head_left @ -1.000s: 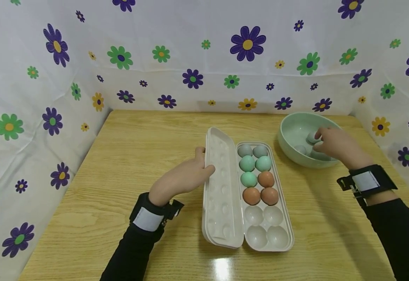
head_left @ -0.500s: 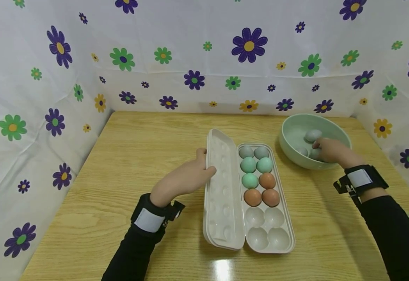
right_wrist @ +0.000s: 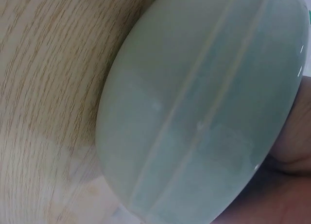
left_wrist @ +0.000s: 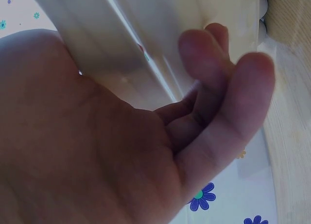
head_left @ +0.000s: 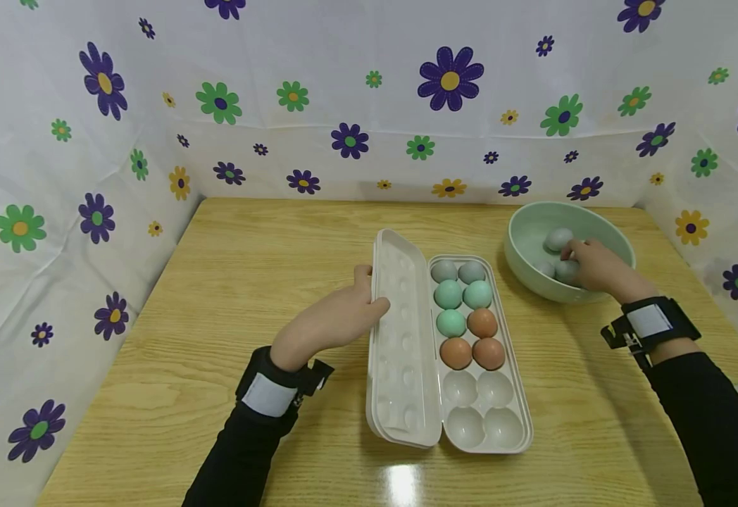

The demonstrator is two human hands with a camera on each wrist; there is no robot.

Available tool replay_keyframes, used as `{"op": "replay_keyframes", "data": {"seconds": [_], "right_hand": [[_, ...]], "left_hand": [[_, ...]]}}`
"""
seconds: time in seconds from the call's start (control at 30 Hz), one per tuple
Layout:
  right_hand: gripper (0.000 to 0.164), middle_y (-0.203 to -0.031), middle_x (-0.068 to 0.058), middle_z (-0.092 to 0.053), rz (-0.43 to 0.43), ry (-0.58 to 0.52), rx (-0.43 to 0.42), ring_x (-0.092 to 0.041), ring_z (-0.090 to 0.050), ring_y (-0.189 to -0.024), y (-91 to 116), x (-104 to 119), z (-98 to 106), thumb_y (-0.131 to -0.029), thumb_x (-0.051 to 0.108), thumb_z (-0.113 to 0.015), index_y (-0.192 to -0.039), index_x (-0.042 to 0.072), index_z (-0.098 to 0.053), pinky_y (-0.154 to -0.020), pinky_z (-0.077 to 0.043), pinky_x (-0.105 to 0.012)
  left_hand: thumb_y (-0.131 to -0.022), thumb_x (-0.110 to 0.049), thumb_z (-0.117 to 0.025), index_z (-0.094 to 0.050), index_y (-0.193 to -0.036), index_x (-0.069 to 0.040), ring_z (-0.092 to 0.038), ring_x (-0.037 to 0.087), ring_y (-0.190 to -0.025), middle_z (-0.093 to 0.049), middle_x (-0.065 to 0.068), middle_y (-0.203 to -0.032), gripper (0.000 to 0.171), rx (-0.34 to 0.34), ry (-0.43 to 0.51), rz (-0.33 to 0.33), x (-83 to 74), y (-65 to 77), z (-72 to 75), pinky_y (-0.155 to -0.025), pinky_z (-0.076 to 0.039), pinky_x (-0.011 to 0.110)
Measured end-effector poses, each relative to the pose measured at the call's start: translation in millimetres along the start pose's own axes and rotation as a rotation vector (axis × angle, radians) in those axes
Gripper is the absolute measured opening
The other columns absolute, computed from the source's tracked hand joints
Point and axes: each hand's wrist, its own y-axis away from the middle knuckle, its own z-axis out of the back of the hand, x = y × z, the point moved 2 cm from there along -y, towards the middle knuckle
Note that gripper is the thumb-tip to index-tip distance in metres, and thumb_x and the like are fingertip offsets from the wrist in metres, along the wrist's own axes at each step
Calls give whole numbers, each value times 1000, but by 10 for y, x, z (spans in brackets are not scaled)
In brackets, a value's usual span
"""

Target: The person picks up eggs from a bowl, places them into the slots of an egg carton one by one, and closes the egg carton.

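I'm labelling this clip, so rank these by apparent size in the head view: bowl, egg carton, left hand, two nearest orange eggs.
1. Egg carton
2. Bowl
3. Left hand
4. Two nearest orange eggs, too alike to rank

Pale-green bowl, white carton — grey, mint and brown eggs — tan grained surface, white cloth flowered purple, green, yellow.

In the right wrist view, the bowl hides the right fingers' ends.

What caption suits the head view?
Left hand holding the egg carton lid, right hand inside a green bowl of grey eggs.
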Motion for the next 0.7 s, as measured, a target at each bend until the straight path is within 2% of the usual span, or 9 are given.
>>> {"op": "replay_keyframes", "data": {"seconds": [0.2, 0.33, 0.53, 0.7], "right_hand": [[32, -100, -27, -49, 14, 15, -52, -37, -45, -89, -28, -1, -21, -79, 8, -62, -106, -2, -48, -77, -39, -53], [35, -96, -23, -51, 9, 24, -74, -34, -46, -83, -37, 3, -32, -79, 11, -64, -107, 0, -48, -74, -39, -51], [37, -103, -28, -53, -6, -9, -108, -37, -47, -89, -22, 38, -32, -79, 15, -66, -109, -2, -52, -78, -40, -54], [37, -107, -29, -49, -11, -28, -129, -40, -44, -95, 39, 109, -3, -79, 13, -65, -111, -1, -54, -79, -40, -55]], "left_hand": [[-94, -34, -33, 3, -142, -3, -51, 18, -59, -54, 8, -77, 67, 0, -19, -5, 4, -1, 5, -54, -39, 32], [-94, -34, -33, 3, -142, -3, -52, 18, -61, -55, 8, -79, 68, 1, -18, 2, 5, 11, 11, -57, -40, 33], [-94, -35, -33, 3, -142, -4, -50, 19, -58, -55, 8, -78, 68, 4, -14, 6, 17, 11, 3, -54, -38, 33], [-94, -35, -32, 4, -142, -4, -48, 18, -55, -51, 6, -74, 67, 5, -18, 5, 30, 13, -5, -51, -35, 32]]}}
